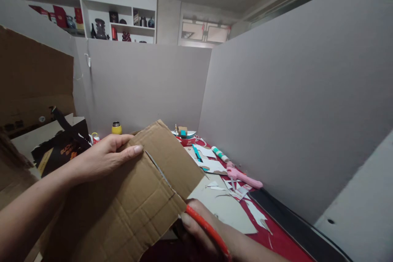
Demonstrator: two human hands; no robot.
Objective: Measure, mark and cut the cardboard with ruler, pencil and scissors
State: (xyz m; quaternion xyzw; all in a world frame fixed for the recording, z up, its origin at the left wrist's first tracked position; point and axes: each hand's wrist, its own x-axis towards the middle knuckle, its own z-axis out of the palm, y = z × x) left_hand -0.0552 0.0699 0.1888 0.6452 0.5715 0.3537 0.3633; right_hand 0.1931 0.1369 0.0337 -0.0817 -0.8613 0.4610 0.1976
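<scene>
Gripping a sheet of brown cardboard (123, 208) at its upper left edge, your left hand (113, 155) presses its thumb flat on the near face, while your right hand (199, 233) grasps the orange-red handle of a pair of scissors (207, 226) at the sheet's lower right edge. The cardboard is tilted up in front of you above a red-covered table (284, 239), creases crossing its lower part, and a thin grey strip of blade shows along a slit running from near your left thumb toward the handle. How far the scissors' blades are parted cannot be told. Beyond your right hand lie white paper scraps (254, 211), a pink glue gun (244, 177) and a white-and-green tube (220, 154), the last two near the grey partition (288, 90). Past the cardboard's top corner stand a yellow container (116, 128) and a small boat-shaped model (183, 132); a black printed box (66, 149) rests to the left, behind your forearm.
</scene>
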